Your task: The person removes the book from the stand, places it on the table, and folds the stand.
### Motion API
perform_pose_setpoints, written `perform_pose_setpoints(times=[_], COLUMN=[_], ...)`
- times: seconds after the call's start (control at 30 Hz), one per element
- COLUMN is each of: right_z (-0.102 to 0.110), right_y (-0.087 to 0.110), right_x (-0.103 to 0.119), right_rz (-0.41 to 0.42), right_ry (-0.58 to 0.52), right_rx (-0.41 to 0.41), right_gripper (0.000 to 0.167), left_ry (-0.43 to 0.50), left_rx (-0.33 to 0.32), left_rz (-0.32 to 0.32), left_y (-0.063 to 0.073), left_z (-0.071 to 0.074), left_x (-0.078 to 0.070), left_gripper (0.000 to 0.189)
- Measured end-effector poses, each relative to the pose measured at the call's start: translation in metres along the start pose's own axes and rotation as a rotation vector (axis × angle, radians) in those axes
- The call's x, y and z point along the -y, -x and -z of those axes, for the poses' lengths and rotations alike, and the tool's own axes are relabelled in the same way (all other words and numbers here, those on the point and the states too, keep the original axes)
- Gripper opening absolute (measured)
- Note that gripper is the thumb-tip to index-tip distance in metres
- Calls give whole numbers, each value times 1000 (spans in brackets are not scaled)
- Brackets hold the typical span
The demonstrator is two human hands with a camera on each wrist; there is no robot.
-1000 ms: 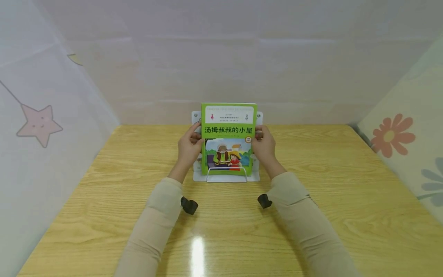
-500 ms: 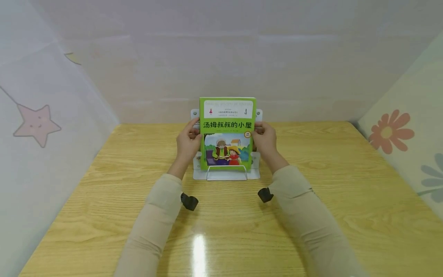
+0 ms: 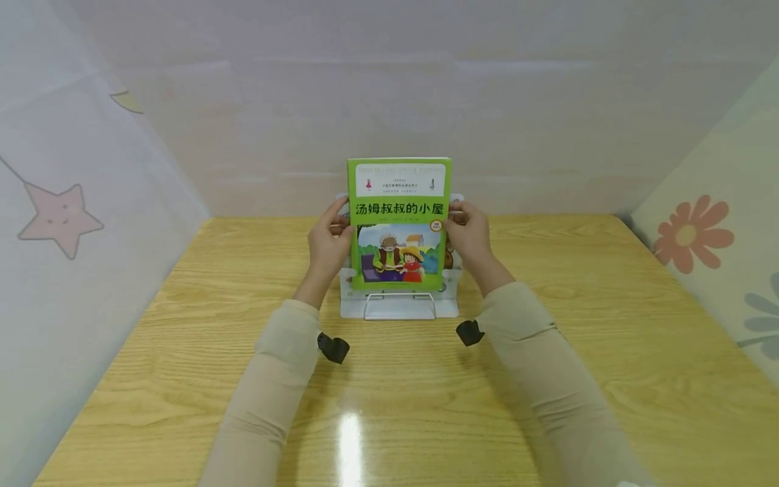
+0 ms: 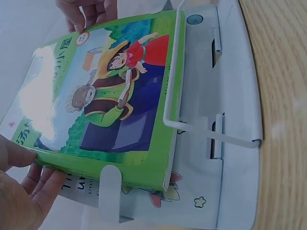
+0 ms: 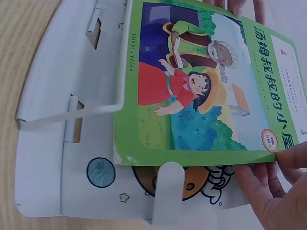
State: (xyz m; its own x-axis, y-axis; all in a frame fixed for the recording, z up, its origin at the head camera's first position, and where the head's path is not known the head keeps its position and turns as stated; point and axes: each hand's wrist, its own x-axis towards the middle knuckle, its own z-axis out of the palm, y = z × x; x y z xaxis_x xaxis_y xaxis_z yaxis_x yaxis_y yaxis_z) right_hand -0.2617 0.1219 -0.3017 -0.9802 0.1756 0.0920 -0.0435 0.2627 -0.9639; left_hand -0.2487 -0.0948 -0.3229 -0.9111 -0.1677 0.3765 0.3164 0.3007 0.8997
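Observation:
A green picture book (image 3: 398,247) with two cartoon figures on its cover is held upright, raised in front of a white book stand (image 3: 398,309). My left hand (image 3: 330,240) grips its left edge, thumb on the cover side and fingers behind. On the opposite edge my right hand (image 3: 470,233) pinches it the same way. The wrist views show the book's bottom edge lifted away from the stand's ledge, behind the white wire holder (image 5: 81,113). Small side tabs (image 4: 111,191) of the stand stick up beside the book.
The stand rests on a wooden table (image 3: 578,304) near its back edge. Pale cloth walls (image 3: 389,101) with a star and flowers enclose the back and both sides. Black wrist cameras (image 3: 333,348) hang under the sleeves.
Both hands have moved upward with the book. Its bottom edge has risen from behind the wire holder to about the wire's top, showing more of the stand beneath. The stand has stayed in place.

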Motion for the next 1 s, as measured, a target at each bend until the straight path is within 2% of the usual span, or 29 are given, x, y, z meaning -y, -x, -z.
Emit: perform_pose_setpoints(times=[0.3, 0.63, 0.83, 1.0], right_z=[5, 5, 6, 9], right_y=[2, 2, 1, 2], right_x=[10, 24, 32, 40], right_rz=[18, 87, 148, 162], right_ry=[-56, -98, -93, -85], right_rx=[16, 1, -8, 10], right_gripper=[28, 28, 28, 29], left_ry=[33, 66, 89, 114], left_rx=[-25, -61, -72, -79], left_rz=[-31, -59, -76, -94], left_y=[-4, -7, -10, -12], left_z=[0, 3, 5, 8], left_x=[-9, -18, -24, -29], left_gripper=[51, 52, 52, 52])
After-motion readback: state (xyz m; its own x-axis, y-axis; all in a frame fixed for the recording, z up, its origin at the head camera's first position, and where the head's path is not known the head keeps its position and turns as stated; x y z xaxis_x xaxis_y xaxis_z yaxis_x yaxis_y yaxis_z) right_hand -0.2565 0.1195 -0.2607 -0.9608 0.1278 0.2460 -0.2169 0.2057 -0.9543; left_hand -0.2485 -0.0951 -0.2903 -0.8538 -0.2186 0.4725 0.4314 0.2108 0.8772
